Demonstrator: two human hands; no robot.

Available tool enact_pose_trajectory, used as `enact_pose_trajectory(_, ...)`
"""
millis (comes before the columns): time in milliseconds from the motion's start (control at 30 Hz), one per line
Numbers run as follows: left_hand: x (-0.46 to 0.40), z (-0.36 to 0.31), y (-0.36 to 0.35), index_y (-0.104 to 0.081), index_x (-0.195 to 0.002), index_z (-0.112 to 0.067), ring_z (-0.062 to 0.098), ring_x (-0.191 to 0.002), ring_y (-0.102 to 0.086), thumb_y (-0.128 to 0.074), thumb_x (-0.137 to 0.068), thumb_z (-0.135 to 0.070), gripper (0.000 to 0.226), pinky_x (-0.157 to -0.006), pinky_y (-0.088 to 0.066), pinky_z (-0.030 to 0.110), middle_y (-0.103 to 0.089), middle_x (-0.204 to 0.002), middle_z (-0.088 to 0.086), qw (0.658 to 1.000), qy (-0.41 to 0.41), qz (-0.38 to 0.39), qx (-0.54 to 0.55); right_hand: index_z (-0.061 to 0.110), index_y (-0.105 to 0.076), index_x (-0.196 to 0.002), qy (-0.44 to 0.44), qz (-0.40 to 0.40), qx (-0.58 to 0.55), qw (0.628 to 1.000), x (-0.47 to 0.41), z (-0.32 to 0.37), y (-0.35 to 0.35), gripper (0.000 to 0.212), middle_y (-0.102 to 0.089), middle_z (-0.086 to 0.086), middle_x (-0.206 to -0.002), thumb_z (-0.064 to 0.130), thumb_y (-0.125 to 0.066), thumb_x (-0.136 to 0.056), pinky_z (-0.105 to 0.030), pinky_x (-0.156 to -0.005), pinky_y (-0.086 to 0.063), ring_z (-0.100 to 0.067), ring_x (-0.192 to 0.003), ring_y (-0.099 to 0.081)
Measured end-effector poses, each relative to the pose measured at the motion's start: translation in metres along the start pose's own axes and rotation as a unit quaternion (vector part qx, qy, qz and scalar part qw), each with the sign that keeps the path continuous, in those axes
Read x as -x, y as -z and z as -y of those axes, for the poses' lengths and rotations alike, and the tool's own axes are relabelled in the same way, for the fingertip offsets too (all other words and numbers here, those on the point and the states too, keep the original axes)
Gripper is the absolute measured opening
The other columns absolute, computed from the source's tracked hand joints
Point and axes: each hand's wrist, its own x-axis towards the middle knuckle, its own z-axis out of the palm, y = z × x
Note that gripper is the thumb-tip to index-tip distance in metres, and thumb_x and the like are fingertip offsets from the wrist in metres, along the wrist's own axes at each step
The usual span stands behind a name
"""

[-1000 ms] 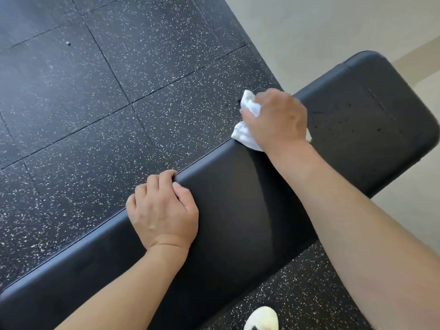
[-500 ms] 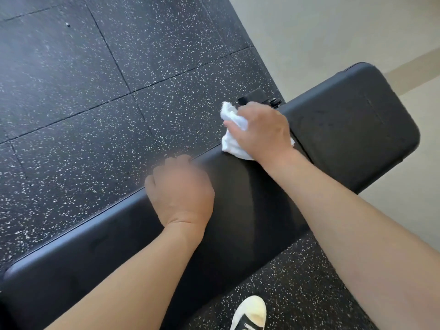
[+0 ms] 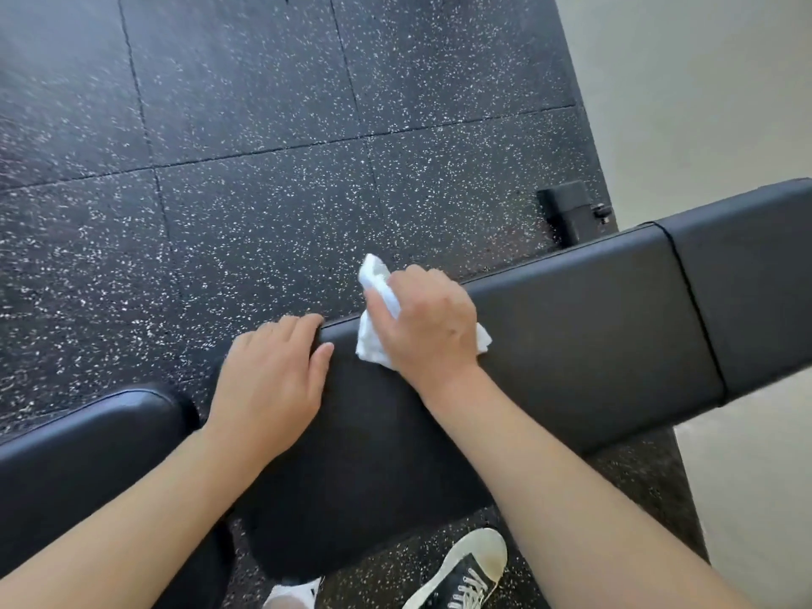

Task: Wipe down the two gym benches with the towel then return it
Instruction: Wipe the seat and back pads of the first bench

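Observation:
A long black padded gym bench runs from lower left to upper right across the view. My right hand grips a crumpled white towel and presses it on the pad near the far edge. My left hand rests beside it at the end of this pad, fingers curled over the far edge and thumb on top. A separate black seat pad lies to the left, split from the long pad by a gap. Only this one bench is in view.
Black speckled rubber floor tiles lie beyond the bench. A black metal bench foot stands at the far side. A pale smooth floor begins at the right. My black-and-white sneaker stands under the near edge.
My right hand has slid the towel along the far edge toward my left hand. The view has swung, so the seat pad and its gap now show at the left.

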Motion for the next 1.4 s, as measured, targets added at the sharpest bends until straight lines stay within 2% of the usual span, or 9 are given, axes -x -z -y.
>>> enact_pose_trajectory(233,0.052,0.065,0.000,-0.056,-0.106,-0.017,0.029,-0.083,-0.059,-0.032,-0.099,-0.027,0.027,-0.067,-0.041,0.040,-0.061,-0.095,0.000,0.983,0.087,-0.048,0.154,0.015,-0.057,-0.071,0.097,-0.027,-0.076,0.992,0.030,0.128,-0.037,0.033,-0.054,-0.003,-0.068,0.036,-0.063,-0.096,-0.037,-0.057,-0.032,-0.025,-0.062,-0.049)
enact_pose_trajectory(367,0.049,0.061,-0.002,-0.059,-0.132,-0.005,0.039,-0.099,-0.065,-0.033,-0.102,-0.030,0.047,-0.082,-0.052,0.048,-0.067,-0.116,0.013,0.984,0.089,-0.056,0.142,0.017,-0.065,-0.079,0.185,-0.009,-0.019,0.983,0.023,0.072,-0.021,0.036,-0.056,-0.002,-0.071,0.038,-0.050,-0.103,-0.038,-0.057,-0.041,-0.024,-0.065,-0.052)
enact_pose_trajectory(533,0.049,0.061,-0.002,-0.060,-0.134,0.000,0.041,-0.099,-0.067,-0.028,-0.101,-0.033,0.057,-0.084,-0.054,0.050,-0.068,-0.115,0.016,0.989,0.081,-0.043,0.117,0.029,-0.058,-0.104,-0.063,0.034,0.058,0.996,-0.006,-0.069,0.030,0.034,-0.059,-0.002,-0.083,0.051,-0.033,-0.098,-0.034,-0.064,-0.043,-0.030,-0.076,-0.063)
enact_pose_trajectory(700,0.050,0.062,0.003,-0.061,-0.131,0.003,0.040,-0.090,-0.066,-0.029,-0.101,-0.031,0.055,-0.080,-0.053,0.049,-0.068,-0.108,0.018,0.992,0.084,-0.017,0.097,0.023,-0.052,-0.130,-0.039,0.037,0.160,0.986,-0.003,-0.025,0.011,0.044,-0.042,-0.001,-0.073,0.030,-0.028,-0.093,-0.033,-0.052,-0.039,-0.030,-0.062,-0.053)
enact_pose_trajectory(833,0.052,0.068,0.009,-0.064,-0.123,-0.007,0.037,-0.100,-0.063,-0.033,-0.103,-0.035,0.047,-0.105,-0.039,0.056,-0.069,-0.102,0.010,0.995,0.095,0.007,0.021,0.022,-0.065,-0.104,0.033,0.095,0.109,0.989,0.019,0.085,-0.028,0.042,-0.047,0.000,-0.072,0.035,-0.025,-0.101,-0.035,-0.064,-0.017,-0.027,-0.067,-0.048)
enact_pose_trajectory(933,0.059,0.082,0.016,-0.065,-0.099,-0.016,0.032,-0.096,-0.062,-0.027,-0.101,-0.034,0.041,-0.113,-0.036,0.058,-0.067,-0.090,0.003,0.992,0.120,0.025,0.007,0.017,-0.059,-0.072,0.091,0.115,0.024,0.989,0.006,0.143,-0.042,0.039,-0.047,0.001,-0.066,0.040,-0.043,-0.099,-0.033,-0.060,-0.024,-0.023,-0.061,-0.042)
enact_pose_trajectory(1033,0.065,0.089,0.016,-0.065,-0.102,-0.018,0.029,-0.096,-0.063,-0.023,-0.100,-0.029,0.044,-0.116,-0.034,0.055,-0.066,-0.092,0.000,0.993,0.111,0.029,-0.002,0.019,-0.052,-0.068,0.104,0.220,-0.008,0.970,-0.012,0.159,-0.048,0.036,-0.046,0.004,-0.070,0.044,-0.056,-0.093,-0.033,-0.061,-0.030,-0.023,-0.066,-0.044)
enact_pose_trajectory(1200,0.049,0.063,0.016,-0.066,-0.119,-0.015,0.029,-0.101,-0.064,-0.026,-0.103,-0.035,0.047,-0.109,-0.040,0.050,-0.067,-0.107,0.000,0.988,0.143,0.001,0.059,0.019,-0.047,-0.063,0.101,0.286,-0.033,0.952,-0.035,0.119,-0.043,0.043,-0.048,0.006,-0.066,0.050,-0.051,-0.092,-0.033,-0.061,-0.032,-0.024,-0.068,-0.051)
enact_pose_trajectory(1400,0.004,-0.013,0.010,-0.066,-0.122,-0.019,0.026,-0.109,-0.063,-0.025,-0.103,-0.043,0.051,-0.104,-0.039,0.048,-0.069,-0.114,-0.003,0.989,0.140,0.008,0.041,0.018,-0.054,-0.064,0.035,0.272,0.018,0.961,-0.073,-0.045,-0.001,0.046,-0.057,0.005,-0.072,0.054,-0.048,-0.092,-0.033,-0.062,-0.034,-0.024,-0.074,-0.055)
